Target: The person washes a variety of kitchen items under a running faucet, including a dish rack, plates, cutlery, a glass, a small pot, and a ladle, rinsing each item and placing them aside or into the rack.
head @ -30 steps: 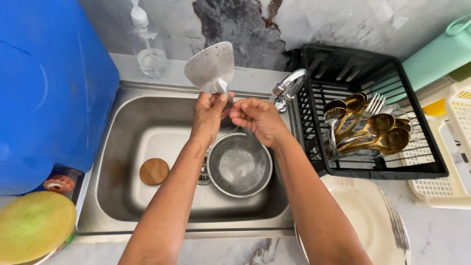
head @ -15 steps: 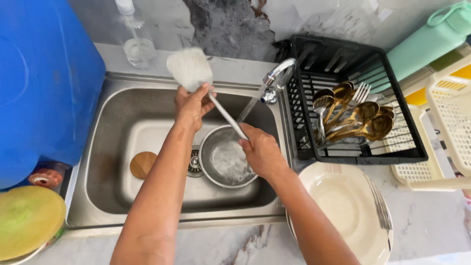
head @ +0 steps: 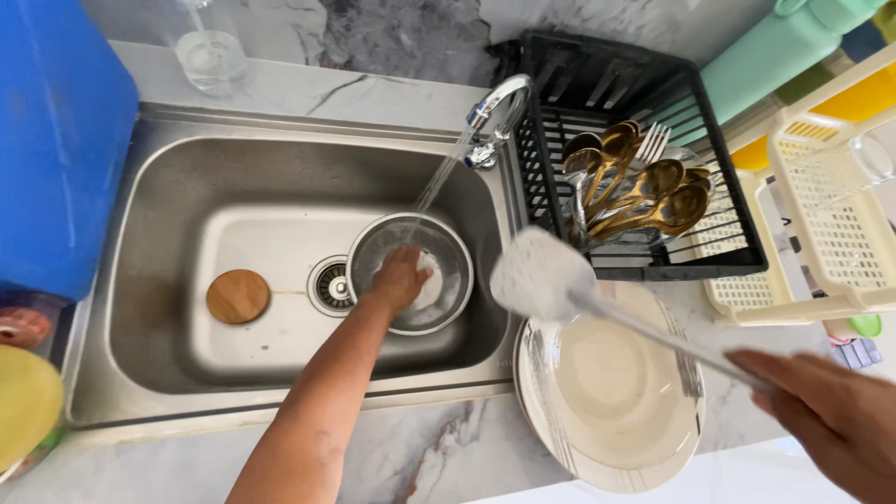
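head view: my left hand [head: 399, 277] is open, rubbing inside the bowl [head: 411, 273] in the sink [head: 168, 205] under running water. my right hand [head: 821, 420] grips the skimmer [head: 544, 275] over the plate [head: 611, 411]. skimmer looks clean; bowl not yet.

Left hand [head: 399, 276] reaches into the steel bowl [head: 411, 273] under running water; right hand [head: 821, 411] holds a spatula [head: 546, 277].

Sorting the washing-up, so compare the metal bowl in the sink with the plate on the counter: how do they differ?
The metal bowl is deep, steel and under running water, with the left hand inside; the plate is shallow, cream and untouched on the counter. Both are round.
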